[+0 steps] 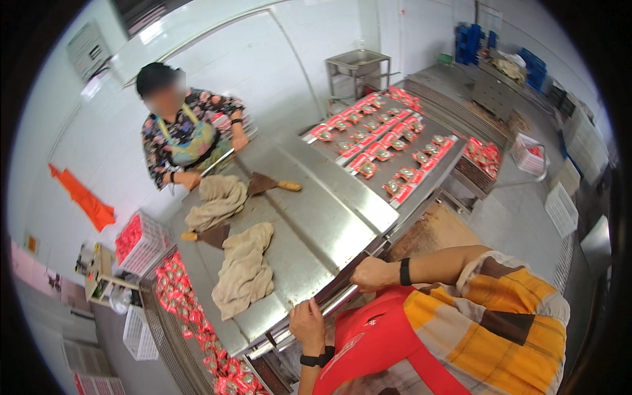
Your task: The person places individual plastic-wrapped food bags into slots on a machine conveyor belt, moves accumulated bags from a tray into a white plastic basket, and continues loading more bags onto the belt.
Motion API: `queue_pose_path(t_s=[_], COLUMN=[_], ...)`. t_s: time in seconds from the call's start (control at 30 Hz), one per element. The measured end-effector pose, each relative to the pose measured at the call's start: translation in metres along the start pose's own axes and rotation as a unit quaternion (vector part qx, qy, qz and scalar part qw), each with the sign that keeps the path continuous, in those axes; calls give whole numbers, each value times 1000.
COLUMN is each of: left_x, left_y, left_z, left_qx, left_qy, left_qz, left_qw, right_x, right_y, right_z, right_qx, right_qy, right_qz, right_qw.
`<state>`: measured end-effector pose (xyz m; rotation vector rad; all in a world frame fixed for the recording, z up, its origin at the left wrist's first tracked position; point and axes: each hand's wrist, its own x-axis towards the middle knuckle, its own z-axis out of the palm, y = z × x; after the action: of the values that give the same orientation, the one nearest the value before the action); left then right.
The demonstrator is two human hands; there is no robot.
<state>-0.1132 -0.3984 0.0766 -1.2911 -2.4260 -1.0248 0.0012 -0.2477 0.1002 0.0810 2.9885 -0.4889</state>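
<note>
My left hand point(307, 325) is at the near edge of a stainless-steel machine cover point(316, 217), fingers bent at its rim; its grip is unclear. My right hand point(376, 274) is closed in a fist around the metal rail point(340, 299) along that side. On the cover lie two crumpled beige cloths, one nearer point(247, 269) and one farther point(217, 200). A scraper with a wooden handle point(264, 183) lies beside the farther cloth. Another scraper point(215, 236) lies between the cloths, its blade partly under the nearer one.
Across the cover a co-worker point(185, 128) grips a metal bar. Red-and-clear packs point(382, 153) sit in rows on the conveyor point(380, 175) at right. More packs point(180, 291) fill a trough at left. White crates point(143, 247) and a steel sink point(359, 60) stand around.
</note>
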Motion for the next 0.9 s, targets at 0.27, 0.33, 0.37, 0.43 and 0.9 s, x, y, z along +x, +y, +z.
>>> queue_pose_path(t_s=[0.27,0.33,0.37,0.43,0.9], left_x=[-13,-13,-13,-14,85], left_y=[-12,-14,-13,-10,145], left_z=[22,25,28,30,112], left_qx=[58,50,44,47,-237], left_qy=[-24,-10,-3,-13,115], left_qz=[-56,-55,-56,-74,-233], left_qw=[996,997,997,996,936], right_x=[10,10,9,9,-118], right_y=[11,14,18,24,413], right_z=[32,37,36,33,-110], right_qx=[35,54,64,88,20], right_qy=[-33,-44,-68,-114,363], right_qz=[1,-3,-2,1,303], right_qw=[999,998,996,990,881])
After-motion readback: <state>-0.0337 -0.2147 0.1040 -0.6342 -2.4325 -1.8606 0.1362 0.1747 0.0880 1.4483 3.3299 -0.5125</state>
